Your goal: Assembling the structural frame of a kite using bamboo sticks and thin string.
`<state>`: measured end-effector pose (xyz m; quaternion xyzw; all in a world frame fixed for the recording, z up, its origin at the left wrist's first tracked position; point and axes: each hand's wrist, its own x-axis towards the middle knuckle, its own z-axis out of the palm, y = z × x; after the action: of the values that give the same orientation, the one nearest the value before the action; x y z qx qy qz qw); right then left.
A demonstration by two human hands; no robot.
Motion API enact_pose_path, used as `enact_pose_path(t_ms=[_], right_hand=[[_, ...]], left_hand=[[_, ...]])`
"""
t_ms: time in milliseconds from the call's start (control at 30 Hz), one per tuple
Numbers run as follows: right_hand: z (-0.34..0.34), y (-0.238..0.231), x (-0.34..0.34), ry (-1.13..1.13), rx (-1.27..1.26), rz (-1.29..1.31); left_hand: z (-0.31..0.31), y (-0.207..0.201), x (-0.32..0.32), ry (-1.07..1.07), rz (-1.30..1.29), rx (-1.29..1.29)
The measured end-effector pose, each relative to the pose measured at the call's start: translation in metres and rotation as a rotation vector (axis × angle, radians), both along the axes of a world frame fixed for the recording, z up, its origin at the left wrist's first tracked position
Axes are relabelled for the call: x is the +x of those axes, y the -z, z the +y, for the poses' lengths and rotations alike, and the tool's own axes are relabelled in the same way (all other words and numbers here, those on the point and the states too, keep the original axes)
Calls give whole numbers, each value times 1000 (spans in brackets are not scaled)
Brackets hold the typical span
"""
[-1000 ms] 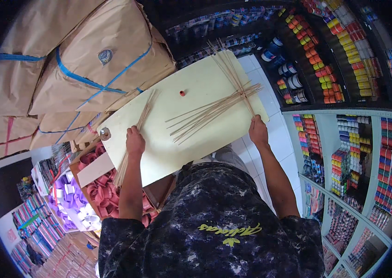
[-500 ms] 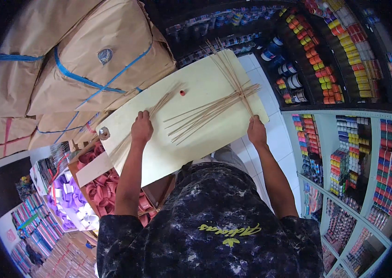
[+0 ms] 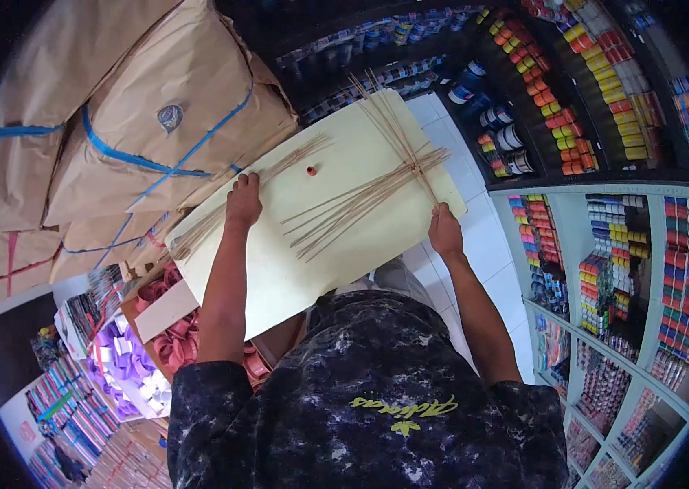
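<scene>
A pale yellow board (image 3: 344, 228) lies in front of me. My left hand (image 3: 244, 200) is closed over a loose bundle of thin brown sticks (image 3: 291, 159) along the board's far left edge. Toward the right side, more sticks (image 3: 344, 208) cross in a fan and meet at a joint. My right hand (image 3: 445, 231) pinches the short near ends of that crossed set by the board's right edge. A small red ring-like piece (image 3: 311, 170) sits between the two groups of sticks.
Large brown paper-wrapped parcels (image 3: 157, 106) with blue straps are stacked at the far left. Below them are red ribbon loops (image 3: 177, 338) and purple and white ones (image 3: 125, 359). Shelves of colourful spools (image 3: 617, 269) stand at the right, over white floor tiles (image 3: 450, 163).
The loose bundle, blurred by motion before, now lies along the board's far left edge. My left hand has shifted slightly away from me; the right still pinches the crossed sticks.
</scene>
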<state>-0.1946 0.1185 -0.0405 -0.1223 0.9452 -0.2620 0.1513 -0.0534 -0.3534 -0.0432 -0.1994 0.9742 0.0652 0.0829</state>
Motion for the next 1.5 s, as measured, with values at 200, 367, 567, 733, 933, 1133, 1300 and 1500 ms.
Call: enact_pose_path(t_ms=[200,367,567,733,933,1133,1300,1500], right_hand=[[2,4,2,-13,-16,43],[9,16,1,-2,-40,45],[9,15,0,-49,-49,58],[0,0,-1,-30,25,-53],[-18,-11,-9,-23,63,-106],[-20,-4,-26,-57,-34,91],[-20,-12,-41,-88,-7,136],[-19,-15,-42,-107,73,270]], left_hand=[[8,-1,-10,-93,-16,-33],[19,-23,-15,-174,41,95],[27,-32,-2,-176,143,57],[79,-37,-8,106,530,235],[175,-39,-17,224,328,138],[170,-14,-33,213,112,134],[174,-23,-49,96,89,188],[183,-22,-49,35,165,169]])
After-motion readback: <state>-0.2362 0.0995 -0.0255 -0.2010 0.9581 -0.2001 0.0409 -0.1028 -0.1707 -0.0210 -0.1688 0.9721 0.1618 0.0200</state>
